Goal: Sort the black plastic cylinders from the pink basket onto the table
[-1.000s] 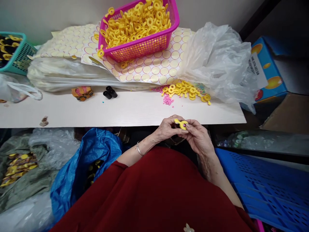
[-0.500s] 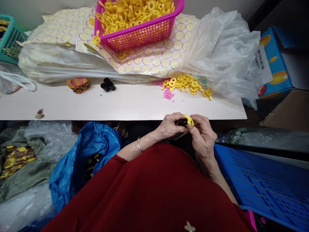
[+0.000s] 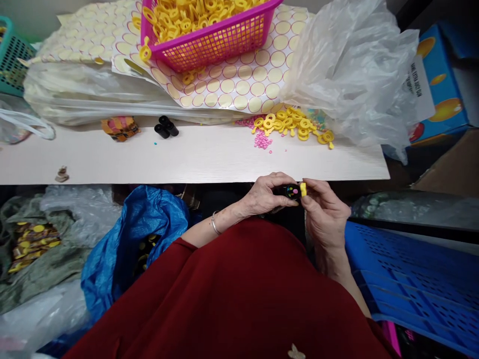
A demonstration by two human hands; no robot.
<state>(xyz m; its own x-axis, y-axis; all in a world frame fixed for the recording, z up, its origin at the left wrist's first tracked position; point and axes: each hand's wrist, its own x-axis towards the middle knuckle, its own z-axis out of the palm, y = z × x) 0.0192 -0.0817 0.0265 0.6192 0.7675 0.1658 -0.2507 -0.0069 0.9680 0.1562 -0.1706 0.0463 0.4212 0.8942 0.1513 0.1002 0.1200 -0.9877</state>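
My left hand [image 3: 264, 195] is curled around a black tube [image 3: 286, 191], fingers and thumb drawn narrow on its sides; the tube's right-facing end shows coloured bits [image 3: 295, 191], pink among them. My right hand [image 3: 328, 209] pinches a yellow ring [image 3: 303, 189] just beside that end; whether the two touch, I cannot tell. Principal hazard: both pieces are held at the near edge of the tabletop [image 3: 205, 159], not above its surface, so a slip of either grip would probably drop one out of sight below. Second hazard: the tube lies on its side; if the bits are loose, which I cannot judge, further tilt or a knock from the ring could spill them. Third hazard: the ring is small and partly covered by my fingertips, so it could twist in the pinch and catch the tube's rim. Peripheral hazard: pink beads [image 3: 263, 141] lie loose beside the yellow pile [image 3: 286, 121], where a careless reach could scatter them; the spare tubes [image 3: 166, 127], well to the left, might roll if nudged.
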